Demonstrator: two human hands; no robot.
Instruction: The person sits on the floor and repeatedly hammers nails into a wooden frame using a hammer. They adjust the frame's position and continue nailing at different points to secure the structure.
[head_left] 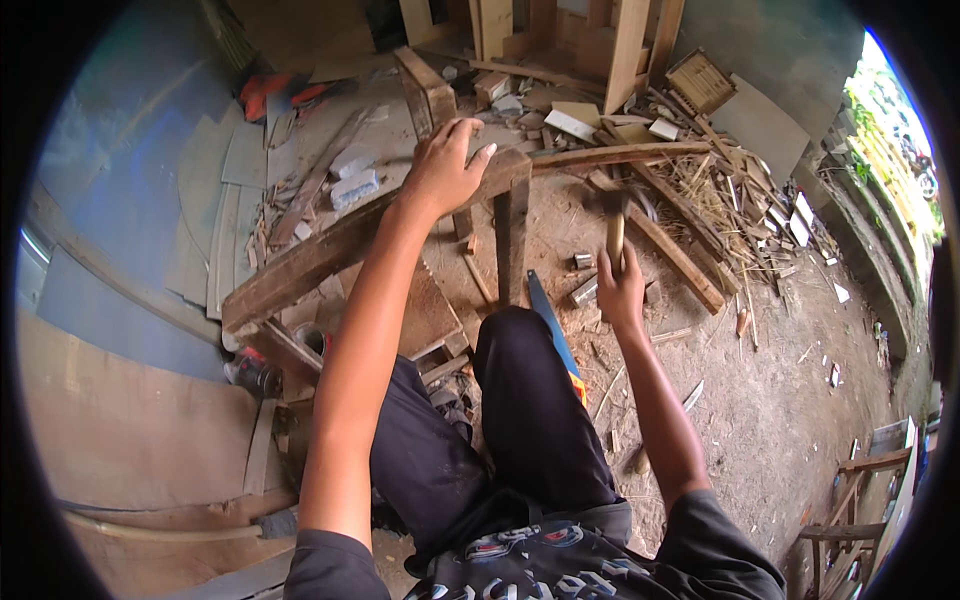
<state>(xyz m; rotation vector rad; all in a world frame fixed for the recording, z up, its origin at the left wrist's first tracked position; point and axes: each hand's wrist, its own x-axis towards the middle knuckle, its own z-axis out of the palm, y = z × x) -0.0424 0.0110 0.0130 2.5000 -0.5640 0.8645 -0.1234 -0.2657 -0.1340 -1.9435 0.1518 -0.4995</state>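
Observation:
My left hand [447,163] rests on top of a long weathered wooden beam [330,250] that slants from lower left toward the middle, its fingers pressed on the far end where an upright wooden post [511,240] meets it. My right hand [621,290] grips the wooden handle of a hammer [614,222], whose dark head points up near the beam's end. My knee in dark trousers [520,350] sits just below the post.
A blue-bladed handsaw [552,330] lies on the dirt by my knee. Offcuts, planks and straw [690,170] are piled behind. Plywood sheets [130,420] lie at left. A wooden chair frame [860,500] stands at lower right.

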